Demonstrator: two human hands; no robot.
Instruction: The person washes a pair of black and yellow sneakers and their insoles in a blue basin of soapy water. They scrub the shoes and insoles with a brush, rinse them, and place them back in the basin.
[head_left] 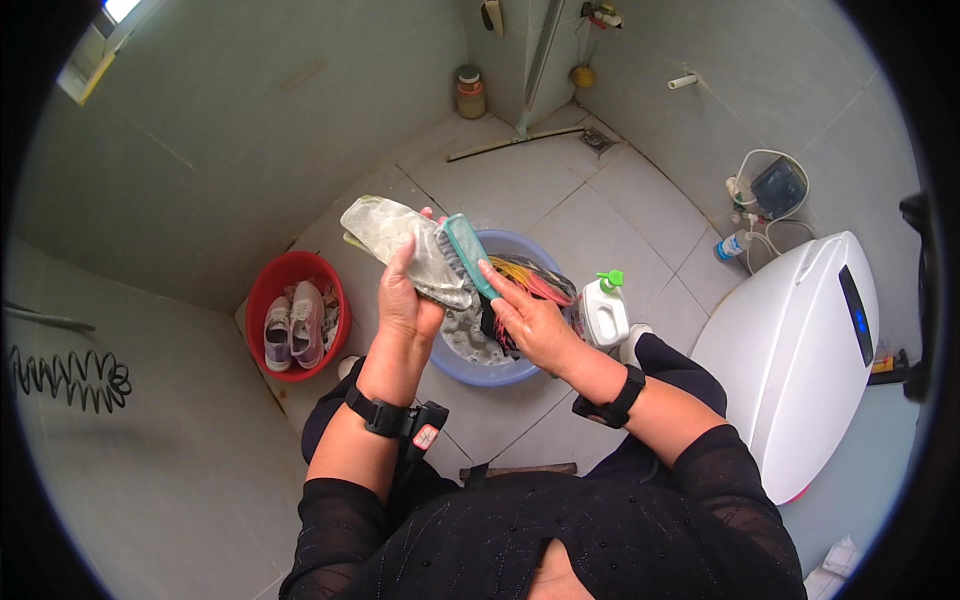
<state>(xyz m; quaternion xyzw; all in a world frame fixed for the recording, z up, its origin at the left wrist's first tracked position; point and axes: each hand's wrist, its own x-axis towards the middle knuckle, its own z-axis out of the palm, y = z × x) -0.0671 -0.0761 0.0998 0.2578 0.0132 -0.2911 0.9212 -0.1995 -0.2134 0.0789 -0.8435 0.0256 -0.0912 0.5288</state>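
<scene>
A wet, pale insole-shaped piece [385, 228] with a yellowish edge is gripped in my left hand [405, 300], held up over the left rim of the blue basin [487, 375]. My right hand [535, 320] holds a teal scrubbing brush [468, 252] by its back. The brush's grey bristles touch the near right end of the pale piece. Below both hands, foamy water [465, 335] fills part of the basin. A multicoloured item [535, 280] in black, orange and pink rests in the basin, partly hidden by my right hand and the brush.
Left of the basin stands a red basin [345, 335] holding a pair of pale shoes [306, 325]. A white jug with a green pump [603, 310] is close on the right. Further right is a white toilet [780, 370]. A floor squeegee [520, 138] leans at the back.
</scene>
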